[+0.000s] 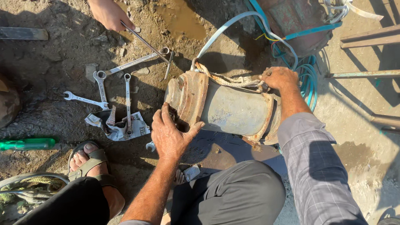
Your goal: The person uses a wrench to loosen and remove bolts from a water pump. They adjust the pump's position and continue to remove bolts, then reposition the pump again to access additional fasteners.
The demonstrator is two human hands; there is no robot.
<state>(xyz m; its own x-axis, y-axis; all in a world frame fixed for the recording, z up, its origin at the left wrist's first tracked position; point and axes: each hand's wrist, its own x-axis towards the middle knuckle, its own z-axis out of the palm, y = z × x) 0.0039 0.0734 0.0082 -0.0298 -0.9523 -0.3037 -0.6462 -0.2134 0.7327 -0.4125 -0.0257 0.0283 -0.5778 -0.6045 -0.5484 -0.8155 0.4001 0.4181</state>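
Rusted pump housing [233, 109] lying sideways on dirt ground [62, 50]. Left hand [170, 135] in a loose grip, clasping its flanged end; right hand [279, 78] clenched on frayed rope [227, 79] atop the housing. Beyond the left grip, wrenches [102, 89] scattered; another person's hand [109, 13] holding a rod [143, 41].

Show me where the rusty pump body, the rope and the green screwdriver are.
pump body [233, 109]: head view, on the middle of its grey barrel.
rope [227, 80]: head view, on the stretch lying along the top of the barrel.
green screwdriver [27, 144]: head view, on its handle.
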